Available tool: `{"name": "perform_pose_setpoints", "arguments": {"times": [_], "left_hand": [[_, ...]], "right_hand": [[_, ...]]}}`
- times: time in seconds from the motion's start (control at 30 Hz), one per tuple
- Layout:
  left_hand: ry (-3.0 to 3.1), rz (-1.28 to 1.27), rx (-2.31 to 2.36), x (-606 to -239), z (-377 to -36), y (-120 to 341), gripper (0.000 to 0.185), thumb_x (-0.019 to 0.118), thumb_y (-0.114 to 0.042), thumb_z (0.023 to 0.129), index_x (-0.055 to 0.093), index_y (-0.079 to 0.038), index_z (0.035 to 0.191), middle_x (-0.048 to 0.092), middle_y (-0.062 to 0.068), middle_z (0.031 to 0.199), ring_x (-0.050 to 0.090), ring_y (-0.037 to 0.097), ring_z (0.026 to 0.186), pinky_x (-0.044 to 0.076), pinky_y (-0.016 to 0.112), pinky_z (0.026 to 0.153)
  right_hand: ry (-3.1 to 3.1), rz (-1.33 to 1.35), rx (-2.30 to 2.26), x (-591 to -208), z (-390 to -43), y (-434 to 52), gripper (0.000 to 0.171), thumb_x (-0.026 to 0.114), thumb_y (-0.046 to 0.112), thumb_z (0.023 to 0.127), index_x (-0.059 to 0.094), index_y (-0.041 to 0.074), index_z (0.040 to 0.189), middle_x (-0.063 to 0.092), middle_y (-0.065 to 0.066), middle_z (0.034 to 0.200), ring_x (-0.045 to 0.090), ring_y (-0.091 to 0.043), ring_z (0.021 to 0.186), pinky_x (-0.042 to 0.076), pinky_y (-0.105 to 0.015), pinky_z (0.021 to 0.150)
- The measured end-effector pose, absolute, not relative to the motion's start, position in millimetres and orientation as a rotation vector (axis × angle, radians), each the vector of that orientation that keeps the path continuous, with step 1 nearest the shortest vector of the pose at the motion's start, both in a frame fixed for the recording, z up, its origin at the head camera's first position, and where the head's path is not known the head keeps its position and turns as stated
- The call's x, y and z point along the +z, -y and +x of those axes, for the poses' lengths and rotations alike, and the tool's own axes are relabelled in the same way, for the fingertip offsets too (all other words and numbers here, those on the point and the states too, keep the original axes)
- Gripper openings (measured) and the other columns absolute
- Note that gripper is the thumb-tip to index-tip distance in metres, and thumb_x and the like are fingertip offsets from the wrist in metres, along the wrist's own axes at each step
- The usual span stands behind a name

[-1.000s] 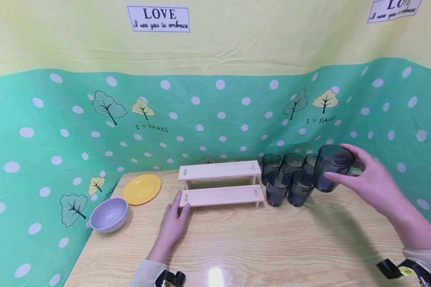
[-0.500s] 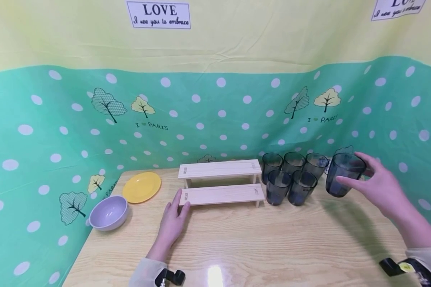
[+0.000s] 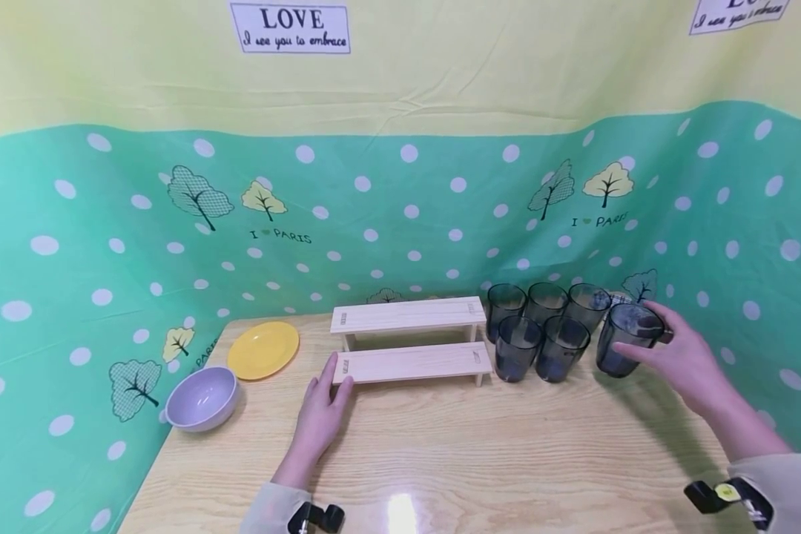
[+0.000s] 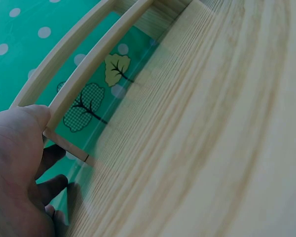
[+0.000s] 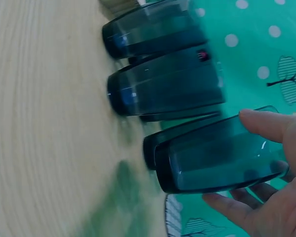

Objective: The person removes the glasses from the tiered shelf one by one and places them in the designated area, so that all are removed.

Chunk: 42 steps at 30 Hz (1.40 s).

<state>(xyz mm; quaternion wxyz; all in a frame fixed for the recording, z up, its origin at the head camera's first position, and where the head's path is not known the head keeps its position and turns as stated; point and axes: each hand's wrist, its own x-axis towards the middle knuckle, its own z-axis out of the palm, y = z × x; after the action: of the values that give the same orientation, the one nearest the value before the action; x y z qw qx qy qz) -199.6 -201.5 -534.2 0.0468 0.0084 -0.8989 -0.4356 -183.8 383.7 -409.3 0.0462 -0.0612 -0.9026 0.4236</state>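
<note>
While right hand grips tumbler | left hand relaxed against rack | step: setting down beside cups | next: release cleanly.

A light wooden table stands against a green polka-dot backdrop (yellow above, with tree prints).

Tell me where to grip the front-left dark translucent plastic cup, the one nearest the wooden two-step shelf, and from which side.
Take the front-left dark translucent plastic cup round its upper wall just under the rim, coming from the front and slightly above. It stands upright and open-topped; the wooden two-step shelf is close on one side, a neighbouring dark cup on the other, and more cups stand behind, so probably only the near face is free.
</note>
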Motion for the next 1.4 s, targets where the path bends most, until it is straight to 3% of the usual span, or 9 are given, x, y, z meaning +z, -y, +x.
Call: {"name": "perform_pose_setpoints", "arguments": {"times": [0.17, 0.57, 0.8, 1.4], "left_hand": [[2.741, 0.029, -1.334, -534, -199, 201, 0.073, 0.051, -0.051, 0.117, 0.027, -0.017, 0.177, 0.033, 0.022, 0.176, 0.016, 0.062, 0.16, 0.02, 0.077, 0.126], [2.736, 0.026, -1.34, -536, -200, 202, 0.074, 0.051, -0.052, 0.117, 0.027, -0.017, 0.177, 0.034, 0.022, 0.176, 0.016, 0.061, 0.161, 0.019, 0.077, 0.127], [2.733, 0.018, -1.333, -536, -200, 202, 0.073, 0.051, -0.051, 0.117, 0.027, -0.016, 0.177, 0.035, 0.023, 0.175, 0.017, 0.062, 0.16, 0.02, 0.077, 0.127], [2.749, 0.019, -1.325, -535, -200, 202, 0.074, 0.049, -0.053, 0.117, 0.027, -0.017, 0.177, 0.034, 0.021, 0.176, 0.017, 0.061, 0.16, 0.02, 0.076, 0.127]], "right_hand": [[2.752, -0.186, 1.293, -423, -188, -381, 0.116, 0.087, 0.041, 0.099, 0.009, 0.009, 0.178, 0.002, -0.041, 0.176, 0.011, -0.073, 0.153, 0.025, -0.09, 0.111], [2.794, -0.191, 1.272, -442, -194, -373, 0.121, 0.088, 0.046, 0.096, 0.006, 0.014, 0.179, 0.003, -0.04, 0.176, 0.018, -0.075, 0.149, 0.028, -0.091, 0.108], [2.759, -0.158, 1.275, -450, -197, -371, 0.118, 0.09, 0.04, 0.096, 0.012, 0.007, 0.177, 0.002, -0.035, 0.179, 0.013, -0.071, 0.154, 0.025, -0.088, 0.114], [2.735, -0.128, 1.365, -453, -199, -367, 0.115, 0.087, 0.037, 0.099, 0.009, 0.003, 0.176, -0.001, -0.036, 0.179, 0.009, -0.069, 0.156, 0.023, -0.089, 0.114]]}}
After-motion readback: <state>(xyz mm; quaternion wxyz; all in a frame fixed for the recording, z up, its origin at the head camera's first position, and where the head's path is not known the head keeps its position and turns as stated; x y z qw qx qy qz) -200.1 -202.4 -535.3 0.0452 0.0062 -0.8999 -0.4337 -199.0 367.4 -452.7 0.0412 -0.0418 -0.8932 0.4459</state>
